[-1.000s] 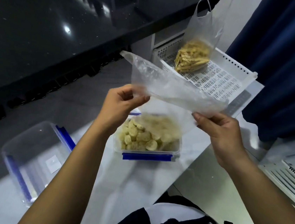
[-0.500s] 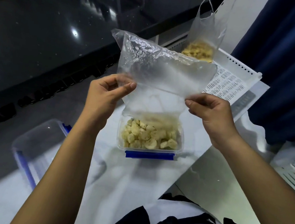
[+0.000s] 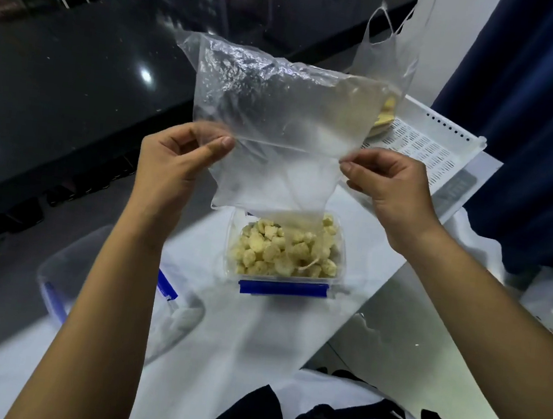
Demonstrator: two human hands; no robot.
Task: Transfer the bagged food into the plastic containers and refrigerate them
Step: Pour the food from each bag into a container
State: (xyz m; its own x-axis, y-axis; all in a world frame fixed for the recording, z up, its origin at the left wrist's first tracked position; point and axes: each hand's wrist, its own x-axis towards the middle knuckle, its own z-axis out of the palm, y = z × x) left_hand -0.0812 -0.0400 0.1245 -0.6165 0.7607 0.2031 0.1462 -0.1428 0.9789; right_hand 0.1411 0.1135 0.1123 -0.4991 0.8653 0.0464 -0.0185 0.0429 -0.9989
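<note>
White tray (image 3: 427, 147) w/ 2nd bag (image 3: 389, 67) behind; lid (image 3: 115, 280) left.

Bag (image 3: 280, 106), centre frame: clear, colourless, w/ white glare streaks. Container (image 3: 285, 255) below it: transparent, blue clip along front edge; food pieces (image 3: 284, 251) inside pale yellow. Tray (image 3: 427, 140), upper right: white, slotted-hole pattern. Counter (image 3: 59, 81), upper left: glossy black. Curtain (image 3: 539, 101), right: dark blue.
</note>
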